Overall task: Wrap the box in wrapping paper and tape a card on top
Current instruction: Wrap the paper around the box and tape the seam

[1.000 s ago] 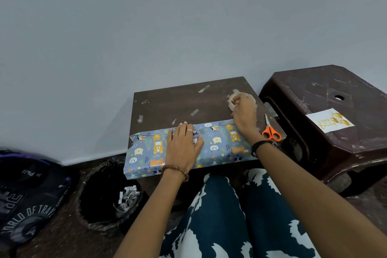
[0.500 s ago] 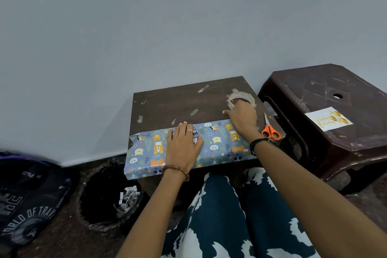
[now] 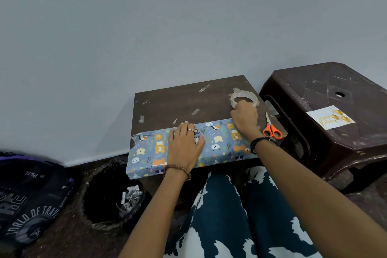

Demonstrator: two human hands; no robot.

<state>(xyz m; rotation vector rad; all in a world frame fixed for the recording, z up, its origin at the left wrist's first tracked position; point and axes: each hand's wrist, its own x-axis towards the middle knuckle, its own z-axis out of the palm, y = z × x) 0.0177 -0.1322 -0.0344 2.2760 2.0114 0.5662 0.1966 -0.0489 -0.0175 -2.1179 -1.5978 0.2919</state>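
Observation:
The box (image 3: pixel 219 142), covered in blue animal-print wrapping paper, lies along the near edge of a small dark table (image 3: pixel 178 102). My left hand (image 3: pixel 184 146) lies flat on the paper's middle and presses it down. My right hand (image 3: pixel 244 117) is curled at the near rim of the clear tape roll (image 3: pixel 244 97), which sits on the table's far right corner. Whether a strip is pinched is hidden by the fingers. The white greeting card (image 3: pixel 330 119) with gold balloons lies on the brown stool (image 3: pixel 345 142) to the right.
Orange-handled scissors (image 3: pixel 271 129) lie at the table's right edge. Several short tape scraps (image 3: pixel 204 88) stick to the tabletop. A black-lined bin (image 3: pixel 111 195) stands on the floor at the left, beside a dark backpack (image 3: pixel 27 201). A grey wall rises behind the table.
My right hand drew back from on top of the tape roll to its near rim and curled there. My left hand stayed pressed on the wrapped box.

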